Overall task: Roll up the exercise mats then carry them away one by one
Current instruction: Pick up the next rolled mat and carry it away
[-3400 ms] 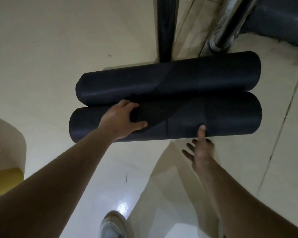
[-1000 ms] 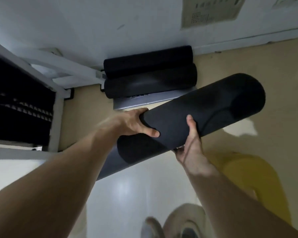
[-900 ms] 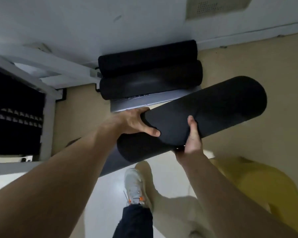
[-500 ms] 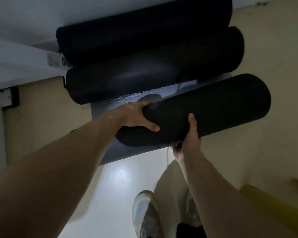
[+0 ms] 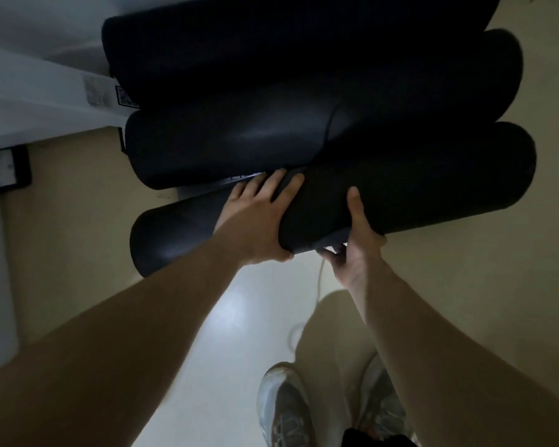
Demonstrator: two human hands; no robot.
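- Holding a rolled exercise mat in both hands, a person stands over a pale floor. The view looks down from their own head.
- The left hand lies over the top of the roll near its middle. Its fingers spread across the curve and the thumb tucks beneath, so it grips the mat.
- The right hand cups the roll from below, with the thumb pressed up the near face and the fingers curled under the loose outer edge.
- The roll hangs clear of the floor, slanting up to the right. It is just in front of, and perhaps touching, two stored rolls stacked against a white wall.
- All three are long, fat cylinders of black matte foam or rubber, with a faint sheen and flat round ends.
- The mat is probably light for its bulk, soft and springy, grippy rather than slick, and not breakable.
- It is likely to unwind, so the best hold seems to be near the middle with one hand pinning the free edge, as here.
- Pale sports shoes show at the bottom.
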